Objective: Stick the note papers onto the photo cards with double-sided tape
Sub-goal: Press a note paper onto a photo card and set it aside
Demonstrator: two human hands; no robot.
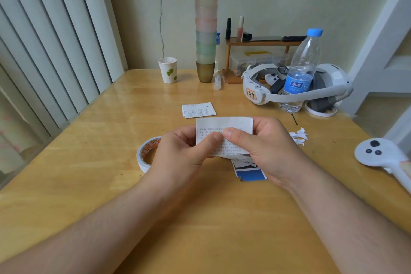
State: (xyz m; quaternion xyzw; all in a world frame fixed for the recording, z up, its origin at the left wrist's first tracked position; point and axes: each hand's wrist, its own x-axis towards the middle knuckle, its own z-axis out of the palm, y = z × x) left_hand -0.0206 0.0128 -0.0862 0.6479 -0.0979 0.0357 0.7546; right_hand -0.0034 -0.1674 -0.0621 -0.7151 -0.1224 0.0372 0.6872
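Both hands hold a white note paper (224, 123) with printed text above the wooden table (111, 162). My left hand (184, 153) pinches its left part and my right hand (264, 147) pinches its right part, thumbs meeting near the middle. Photo cards (251, 172) with blue pictures lie under my right hand, mostly hidden. A roll of double-sided tape (145, 153) lies on the table just left of my left hand. More note papers (198, 109) lie flat farther back.
Small white paper scraps (299, 135) lie right of my hands. A water bottle (300, 73), a white headset (295, 87), a controller (378, 153), a tall stack of cups (206, 29), a paper cup (168, 70) and a small wooden shelf (258, 42) stand around the back and right.
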